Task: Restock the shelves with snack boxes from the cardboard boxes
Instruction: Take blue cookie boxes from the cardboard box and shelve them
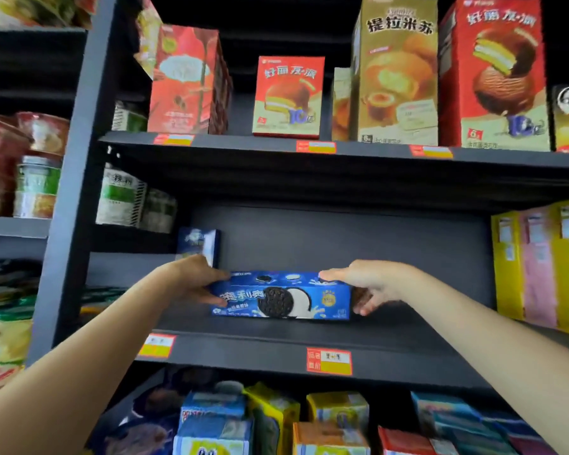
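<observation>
Both our bare forearms reach up from the lower corners of the frame to one glossy blue cardboard cookie box, a long rectangular carton printed with a dark sandwich cookie, lying lengthwise at the centre of the frame on the matte dark middle shelf; our left hand grips its left end, thumb on top and fingers curled under the front; our right hand holds the right end with fingers nearly straight, thumb along the top edge; a second, smaller blue box stands upright just behind the left hand; two red-and-yellow price tags sit on the shelf's front lip; at the right edge three tall slim cartons, yellow, pink, yellow, stand side by side.
</observation>
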Demonstrator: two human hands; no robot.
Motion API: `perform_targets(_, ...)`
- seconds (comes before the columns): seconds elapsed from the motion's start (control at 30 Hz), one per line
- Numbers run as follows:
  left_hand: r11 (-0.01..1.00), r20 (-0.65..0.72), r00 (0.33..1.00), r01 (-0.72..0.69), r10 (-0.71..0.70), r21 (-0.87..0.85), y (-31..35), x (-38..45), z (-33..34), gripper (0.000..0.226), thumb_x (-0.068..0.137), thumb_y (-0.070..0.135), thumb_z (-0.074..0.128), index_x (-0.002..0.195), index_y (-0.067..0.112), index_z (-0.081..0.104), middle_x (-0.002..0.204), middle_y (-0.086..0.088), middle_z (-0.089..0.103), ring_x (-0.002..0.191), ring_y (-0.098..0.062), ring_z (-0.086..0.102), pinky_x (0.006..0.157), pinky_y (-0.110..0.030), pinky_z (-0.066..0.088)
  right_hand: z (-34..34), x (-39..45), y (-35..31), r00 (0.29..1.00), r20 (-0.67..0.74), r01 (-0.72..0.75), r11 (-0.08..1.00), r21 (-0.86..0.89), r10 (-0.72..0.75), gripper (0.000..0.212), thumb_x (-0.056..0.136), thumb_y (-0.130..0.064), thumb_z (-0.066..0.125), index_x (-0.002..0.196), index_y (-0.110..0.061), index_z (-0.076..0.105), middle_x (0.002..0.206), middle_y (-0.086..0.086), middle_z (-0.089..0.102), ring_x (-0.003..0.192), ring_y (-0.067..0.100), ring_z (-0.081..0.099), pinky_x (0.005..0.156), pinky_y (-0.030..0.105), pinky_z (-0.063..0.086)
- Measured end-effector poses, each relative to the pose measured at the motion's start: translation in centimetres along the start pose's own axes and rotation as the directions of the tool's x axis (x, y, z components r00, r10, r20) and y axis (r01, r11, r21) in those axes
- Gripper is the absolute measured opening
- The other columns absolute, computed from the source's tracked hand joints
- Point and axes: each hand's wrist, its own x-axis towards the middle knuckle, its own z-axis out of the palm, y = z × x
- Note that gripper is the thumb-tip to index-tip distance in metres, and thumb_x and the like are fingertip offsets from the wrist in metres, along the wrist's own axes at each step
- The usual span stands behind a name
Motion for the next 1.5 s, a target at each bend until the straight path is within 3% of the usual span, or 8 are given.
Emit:
perform_targets(0.1,0.865,0.038,0.997,-0.078,0.069,0.495,0.8,0.6,-0.3,0.040,0.093,0.035,0.052,0.124,0.010,0.051,0.113,-0.012,0.064,0.100,-0.025,0.063,0.083,-0.025,0.046,0.3,1.8,-0.4,1.000,-0.015,0.020,0.993,-0.119,-0.022,0.046,0.085,-0.038,0.063,0.114,-0.003,0.055,0.096,0.010,0.062,0.056,0.020,0.060,0.047,0.025,0.053)
perform_targets(0.23,0.697,0.056,0.981,-0.170,0.184,0.696,3.0,1.4,0.1,0.029,0.088,0.022,0.055,0.115,0.017,0.064,0.107,-0.002,0.066,0.099,-0.020,0.062,0.088,-0.024,0.046,0.0,3.1,-1.9,0.934,-0.076,0.285,0.857,-0.430,-0.348,0.033,0.085,-0.040,0.064,0.105,-0.013,0.066,0.106,0.001,0.060,0.078,0.016,0.056,0.058,0.025,0.050)
perform_targets(0.37,0.671,0.346,0.929,-0.340,0.130,0.659,3.3,3.1,0.7,0.031,0.088,0.002,0.050,0.112,0.010,0.067,0.085,0.004,0.065,0.073,-0.015,0.061,0.068,-0.017,0.049,0.1,3.6,-2.9,0.875,0.221,0.483,0.762,-0.432,-0.430,0.025,0.082,-0.035,0.070,0.099,-0.017,0.069,0.087,-0.007,0.064,0.081,0.010,0.057,0.076,0.034,0.051)
perform_targets(0.53,0.564,0.420,0.902,-0.400,0.100,0.723,3.5,5.4,1.3,0.036,0.087,0.003,0.048,0.117,0.015,0.065,0.098,0.001,0.067,0.089,-0.015,0.062,0.076,-0.019,0.049,0.2,6.0,-3.0,0.867,0.226,0.477,0.609,-0.634,-0.443,0.031,0.085,-0.033,0.066,0.113,-0.022,0.065,0.103,-0.003,0.061,0.097,0.012,0.054,0.089,0.033,0.049)
perform_targets(0.67,0.359,0.391,0.911,-0.411,0.129,0.838,2.0,7.0,1.9,0.044,0.084,0.002,0.045,0.123,0.017,0.059,0.121,-0.003,0.062,0.112,-0.022,0.057,0.095,-0.032,0.047,1.1,7.7,-2.5,0.897,0.194,0.396,0.528,-0.752,-0.397,0.039,0.092,-0.036,0.054,0.128,-0.024,0.054,0.116,0.006,0.047,0.118,0.019,0.042,0.096,0.032,0.041)
perform_targets(0.93,0.118,0.226,0.971,-0.234,0.080,0.965,-1.7,9.6,0.8,0.042,0.090,0.005,0.043,0.131,0.016,0.047,0.132,-0.006,0.051,0.120,-0.025,0.052,0.089,-0.033,0.042,4.2,12.7,-3.8,0.928,0.072,0.256,0.486,-0.836,-0.365,0.031,0.094,-0.026,0.049,0.119,-0.009,0.058,0.124,0.013,0.054,0.108,0.031,0.056,0.080,0.032,0.044)
perform_targets(1.2,0.151,0.241,0.970,-0.233,-0.031,0.961,-3.7,10.3,-0.8,0.068,0.078,-0.006,0.049,0.140,0.018,0.033,0.141,-0.007,0.044,0.125,-0.030,0.046,0.104,-0.042,0.040,5.3,15.2,-4.5,0.952,0.077,0.235,0.547,-0.803,-0.297,0.042,0.089,-0.006,0.050,0.130,-0.014,0.052,0.132,0.012,0.049,0.118,0.028,0.051,0.093,0.034,0.045)
perform_targets(1.5,0.081,0.289,0.955,-0.283,-0.072,0.956,-3.1,10.7,-0.4,0.064,0.086,-0.005,0.046,0.145,0.014,0.030,0.152,-0.006,0.028,0.135,-0.029,0.036,0.108,-0.040,0.037,4.7,14.9,-4.0,0.970,0.095,0.208,0.568,-0.796,-0.223,0.045,0.092,-0.018,0.052,0.136,-0.017,0.042,0.138,0.009,0.044,0.123,0.026,0.046,0.099,0.035,0.042)
